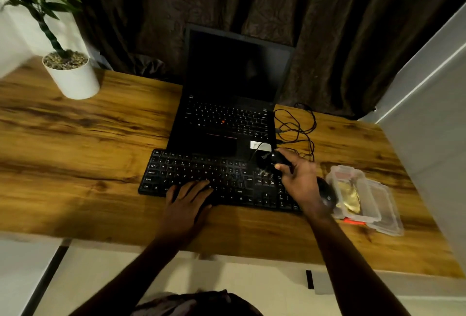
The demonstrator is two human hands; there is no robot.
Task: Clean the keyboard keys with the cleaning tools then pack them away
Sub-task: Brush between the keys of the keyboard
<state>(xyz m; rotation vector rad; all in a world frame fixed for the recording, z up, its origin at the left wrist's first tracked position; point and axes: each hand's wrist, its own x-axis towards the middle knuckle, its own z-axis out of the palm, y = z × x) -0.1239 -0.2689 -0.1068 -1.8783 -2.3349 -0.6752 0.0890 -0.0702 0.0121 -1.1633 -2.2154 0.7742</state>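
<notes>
Left grip (187, 197) lies flat, fingers straight, on the near keys of the keyboard (196, 169), pinning it to the surface (88, 152). Right grip (300, 177) is curled round a black cleaning tool (272, 160), blurred, over the right-hand keys. Best approach, I judge: hold the left firm and sweep row by row. The keyboard's long axis runs left to right, just before the laptop (227, 124). The tool seems to point far-left.
</notes>
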